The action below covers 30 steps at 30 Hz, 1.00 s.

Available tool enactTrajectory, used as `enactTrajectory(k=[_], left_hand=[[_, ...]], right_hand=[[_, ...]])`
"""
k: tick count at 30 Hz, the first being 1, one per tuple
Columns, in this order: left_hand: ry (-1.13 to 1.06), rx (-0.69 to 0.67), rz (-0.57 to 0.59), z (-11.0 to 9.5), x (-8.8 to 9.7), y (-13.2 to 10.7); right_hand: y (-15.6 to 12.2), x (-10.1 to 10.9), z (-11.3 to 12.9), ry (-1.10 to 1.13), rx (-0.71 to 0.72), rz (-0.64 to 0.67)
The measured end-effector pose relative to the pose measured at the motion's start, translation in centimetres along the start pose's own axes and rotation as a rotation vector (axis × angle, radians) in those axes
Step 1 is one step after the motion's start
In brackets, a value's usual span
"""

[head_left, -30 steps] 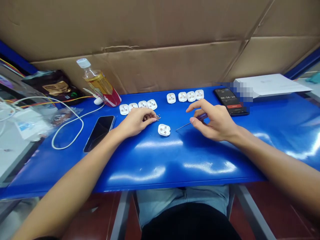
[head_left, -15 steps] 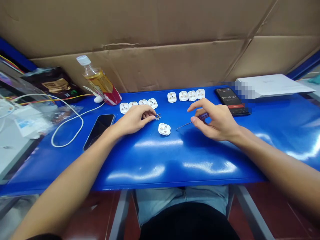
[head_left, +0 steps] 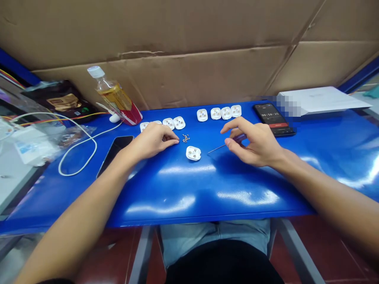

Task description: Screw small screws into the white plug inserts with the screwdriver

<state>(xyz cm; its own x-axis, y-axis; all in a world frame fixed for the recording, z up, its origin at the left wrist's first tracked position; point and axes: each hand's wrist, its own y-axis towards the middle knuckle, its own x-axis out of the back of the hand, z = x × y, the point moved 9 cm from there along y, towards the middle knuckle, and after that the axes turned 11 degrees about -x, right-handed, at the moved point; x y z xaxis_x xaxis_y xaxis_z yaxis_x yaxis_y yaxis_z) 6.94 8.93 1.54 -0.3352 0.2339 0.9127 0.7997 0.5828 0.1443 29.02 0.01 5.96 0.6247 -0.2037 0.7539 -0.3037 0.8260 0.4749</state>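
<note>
My left hand is pinched at thumb and forefinger just left of a small pile of screws. A tiny glint shows at its fingertips, apparently one screw. My right hand holds a thin screwdriver by its dark handle, the forefinger lifted off. The shaft points left and down, its tip a little right of a white plug housing. That housing lies open side up on the blue table, with metal parts inside and neither hand touching it.
Several more white housings line the back of the blue table. At left are a drink bottle, a phone and a white cable. A phone with a running timer and a white box lie at right.
My left hand has drawn back left from the screw pile, its fingertips now pinched and the pile fully in sight. My right hand and the screwdriver have hardly moved.
</note>
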Motion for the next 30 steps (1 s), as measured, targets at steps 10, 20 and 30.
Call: enactTrajectory(k=[10, 20, 30], left_hand=[[0.034, 0.011, -0.029, -0.45, -0.09, 0.03], [0.013, -0.056, -0.040, -0.69, -0.30, 0.16], [0.081, -0.023, -0.001, -0.15, -0.83, 0.04]], right_hand=[[-0.06, -0.03, -0.11, -0.003, -0.006, -0.005], [-0.16, 0.06, 0.41, -0.007, 0.046, -0.013], [-0.12, -0.01, 0.18, -0.013, 0.020, -0.006]])
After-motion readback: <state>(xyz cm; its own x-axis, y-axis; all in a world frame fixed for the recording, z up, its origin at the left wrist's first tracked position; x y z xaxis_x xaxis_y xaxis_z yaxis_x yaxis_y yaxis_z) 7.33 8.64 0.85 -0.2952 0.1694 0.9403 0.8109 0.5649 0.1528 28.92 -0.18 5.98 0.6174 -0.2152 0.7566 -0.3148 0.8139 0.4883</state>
